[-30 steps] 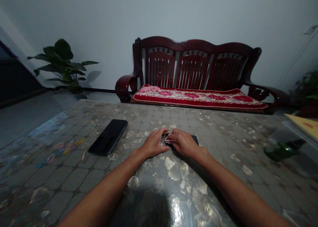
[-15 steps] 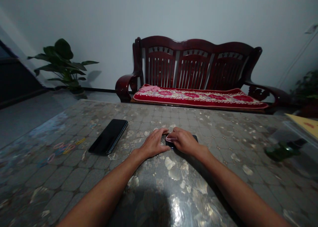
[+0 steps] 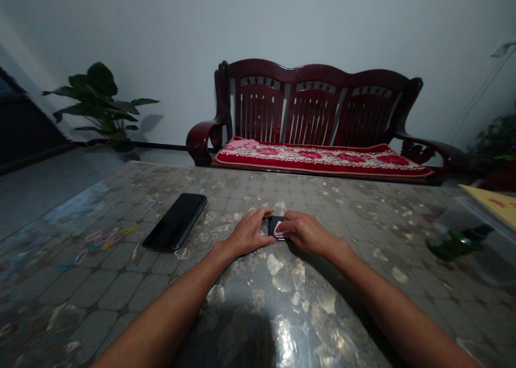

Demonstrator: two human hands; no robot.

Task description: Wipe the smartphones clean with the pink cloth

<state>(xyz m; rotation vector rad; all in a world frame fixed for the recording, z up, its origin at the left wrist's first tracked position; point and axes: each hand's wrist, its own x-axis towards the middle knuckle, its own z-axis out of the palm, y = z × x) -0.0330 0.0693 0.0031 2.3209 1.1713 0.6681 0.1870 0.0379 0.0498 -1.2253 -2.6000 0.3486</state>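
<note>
A small dark phone-like object (image 3: 276, 220) lies flat on the table in front of me. My left hand (image 3: 251, 229) braces its left end, the thumb at the near edge and the fingers at the far edge. My right hand (image 3: 304, 230) pinches a small pale pink cloth (image 3: 278, 229) and presses it on the dark surface. The right part of the object is hidden under that hand. Off to the left lies a larger black phone (image 3: 176, 221), screen up, untouched.
Several coloured rubber bands (image 3: 108, 240) lie at the left of the patterned table (image 3: 338, 303). On the right stand a clear plastic box (image 3: 492, 250), a green bottle (image 3: 455, 244) and a yellow booklet (image 3: 489, 200). Behind the table is a wooden bench (image 3: 310, 96).
My right hand has slid a little to the right with the pink cloth, uncovering more of the dark object's left part. My left hand stays in place.
</note>
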